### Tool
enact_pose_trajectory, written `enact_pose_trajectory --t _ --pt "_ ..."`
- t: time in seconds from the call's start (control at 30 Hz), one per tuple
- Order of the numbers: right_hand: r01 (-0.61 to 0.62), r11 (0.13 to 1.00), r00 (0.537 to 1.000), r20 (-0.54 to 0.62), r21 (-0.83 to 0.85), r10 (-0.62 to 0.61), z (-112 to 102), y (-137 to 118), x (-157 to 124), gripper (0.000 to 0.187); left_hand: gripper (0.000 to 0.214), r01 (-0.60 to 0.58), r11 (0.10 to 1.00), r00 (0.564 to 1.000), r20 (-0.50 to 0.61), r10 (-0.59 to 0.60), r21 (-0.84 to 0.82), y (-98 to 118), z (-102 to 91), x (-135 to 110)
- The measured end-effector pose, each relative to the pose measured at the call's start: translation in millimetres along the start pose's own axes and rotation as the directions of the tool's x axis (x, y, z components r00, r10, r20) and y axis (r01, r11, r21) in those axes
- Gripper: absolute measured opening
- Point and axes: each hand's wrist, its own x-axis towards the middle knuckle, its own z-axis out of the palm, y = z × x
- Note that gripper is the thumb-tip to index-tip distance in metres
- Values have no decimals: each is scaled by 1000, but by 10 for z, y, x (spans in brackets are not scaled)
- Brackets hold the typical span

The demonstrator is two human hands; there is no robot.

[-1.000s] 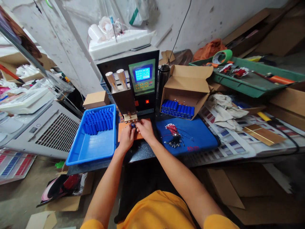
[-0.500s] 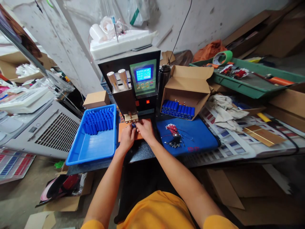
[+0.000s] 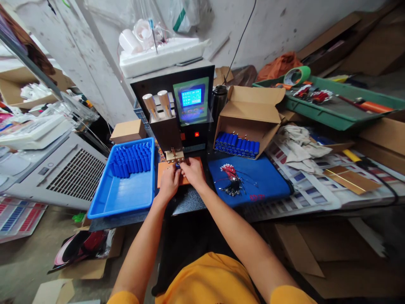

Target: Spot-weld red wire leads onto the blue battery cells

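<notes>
My left hand point(image 3: 168, 182) and my right hand point(image 3: 193, 171) meet over an orange pad point(image 3: 162, 172), both pinched on a small blue battery cell point(image 3: 177, 166). The cell sits right under the brass tips of the black spot welder point(image 3: 177, 114), whose screen glows blue. Left of my hands a blue tray point(image 3: 122, 195) holds a row of several blue cells point(image 3: 131, 160). To the right, a blue mat point(image 3: 262, 182) carries a bundle of red wires point(image 3: 231, 179). Behind it an open cardboard box point(image 3: 249, 114) holds more blue cells.
A black bottle point(image 3: 217, 105) stands beside the welder. A green tray point(image 3: 335, 105) with tape and tools lies at the back right, a white cloth point(image 3: 299, 143) in front of it. A small cardboard box point(image 3: 128, 131) and a grey vented unit point(image 3: 63, 177) stand at left.
Both hands hold nearly still on the cell under the welder tips. The view has shifted slightly.
</notes>
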Motion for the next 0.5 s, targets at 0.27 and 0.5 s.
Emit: enact_pose_trajectory --t 0.27,0.5 --pt "-7 1000 1000 10 16 7 -3 3 -1 14 16 12 1000 1000 6 -12 -24 -8 -2 -4" --pt "-2 1000 1000 25 9 1 -1 42 8 17 17 20 997 1000 23 -18 -68 -2 -13 -1"
